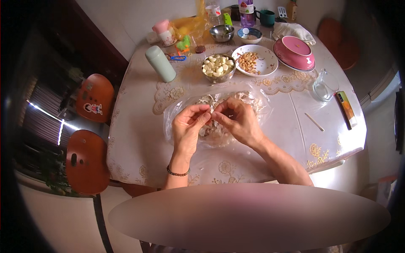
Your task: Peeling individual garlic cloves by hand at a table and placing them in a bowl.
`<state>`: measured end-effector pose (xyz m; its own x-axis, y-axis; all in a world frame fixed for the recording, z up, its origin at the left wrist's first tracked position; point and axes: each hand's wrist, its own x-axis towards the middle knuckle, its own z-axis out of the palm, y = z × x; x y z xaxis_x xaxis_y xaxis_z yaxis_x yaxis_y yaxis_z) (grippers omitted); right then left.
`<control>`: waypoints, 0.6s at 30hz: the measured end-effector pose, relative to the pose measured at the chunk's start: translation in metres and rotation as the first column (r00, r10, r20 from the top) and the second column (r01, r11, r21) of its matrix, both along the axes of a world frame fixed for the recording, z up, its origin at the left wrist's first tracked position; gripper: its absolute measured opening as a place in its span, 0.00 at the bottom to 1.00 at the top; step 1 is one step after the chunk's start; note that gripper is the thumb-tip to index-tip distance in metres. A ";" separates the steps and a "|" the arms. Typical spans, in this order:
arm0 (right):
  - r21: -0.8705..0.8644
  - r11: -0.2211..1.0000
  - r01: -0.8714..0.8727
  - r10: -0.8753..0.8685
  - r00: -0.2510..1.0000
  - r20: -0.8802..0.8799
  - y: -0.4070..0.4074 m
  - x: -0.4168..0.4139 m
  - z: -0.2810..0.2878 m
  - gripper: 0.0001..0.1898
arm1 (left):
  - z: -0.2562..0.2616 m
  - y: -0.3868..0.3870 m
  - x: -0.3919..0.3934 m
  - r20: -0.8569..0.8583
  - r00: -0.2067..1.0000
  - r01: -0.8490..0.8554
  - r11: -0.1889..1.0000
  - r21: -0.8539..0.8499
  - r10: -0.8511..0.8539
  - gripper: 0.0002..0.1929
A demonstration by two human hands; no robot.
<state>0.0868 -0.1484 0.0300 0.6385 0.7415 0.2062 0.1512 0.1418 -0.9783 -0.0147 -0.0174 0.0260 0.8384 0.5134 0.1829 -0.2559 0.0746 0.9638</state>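
Both my left hand [190, 125] and my right hand [242, 123] are over a clear plastic bag [171, 126] that holds a heap of papery garlic skins [246, 96]. Their thumbs and fingertips meet in a pinch; a small pale thing seems to be between them, mostly hidden by the fingers. Just beyond the bag stands a steel bowl [218, 78] full of peeled garlic cloves [217, 65]. To its right, a white plate [267, 60] carries shelled peanuts [248, 61] and bits of reddish skin.
A pale green flask [160, 64] stands at the left. Beyond are a small steel bowl [222, 33], a blue-patterned bowl [250, 34] and an upturned pink bowl [294, 53]. A glass pitcher [325, 87], a phone [345, 109] and a thin stick [314, 122] lie or stand at the right.
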 end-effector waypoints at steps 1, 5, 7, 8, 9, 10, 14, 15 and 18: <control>0.014 1.000 0.001 -0.001 1.000 -0.003 -0.003 0.000 0.005 0.07 | 0.003 -0.002 0.001 0.010 1.000 -0.013 1.000 0.028 0.013 0.10; 0.038 0.995 -0.095 0.101 0.978 -0.183 -0.010 0.005 0.009 0.10 | 0.016 -0.009 0.004 0.036 0.998 -0.062 0.959 0.275 0.054 0.11; 0.072 0.991 -0.116 0.130 0.962 -0.240 -0.010 0.010 0.004 0.10 | 0.020 -0.011 0.007 0.066 0.995 -0.091 0.910 0.405 0.070 0.10; 0.083 0.989 -0.123 0.141 0.950 -0.279 -0.010 0.011 0.002 0.09 | 0.022 -0.011 0.009 0.101 0.991 -0.125 0.847 0.517 0.084 0.10; 0.093 0.987 -0.128 0.151 0.936 -0.317 -0.010 0.013 0.001 0.09 | 0.024 -0.012 0.011 0.099 0.992 -0.120 0.844 0.523 0.080 0.10; 0.098 0.987 -0.124 0.149 0.936 -0.319 -0.011 0.015 0.001 0.09 | 0.026 -0.013 0.012 0.101 0.990 -0.141 0.757 0.638 0.100 0.10; 0.082 0.997 -0.012 0.038 0.947 -0.320 -0.010 0.021 -0.005 0.07 | 0.035 -0.026 0.025 0.159 0.976 -0.216 0.537 0.815 0.151 0.12; 0.088 0.996 0.033 -0.007 0.960 -0.281 -0.008 0.021 -0.006 0.07 | 0.033 -0.028 0.027 0.159 0.976 -0.215 0.536 0.816 0.149 0.12; 0.091 0.995 0.039 -0.006 0.941 -0.337 -0.009 0.020 -0.001 0.05 | 0.019 -0.024 0.032 0.122 0.987 -0.159 0.721 0.675 0.103 0.09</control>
<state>0.1072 -0.1579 0.0288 0.6988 0.7139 0.0456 -0.1797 0.2368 -0.9548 0.0172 -0.0413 0.0449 0.7428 0.3313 0.5818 -0.2819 -0.6335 0.7206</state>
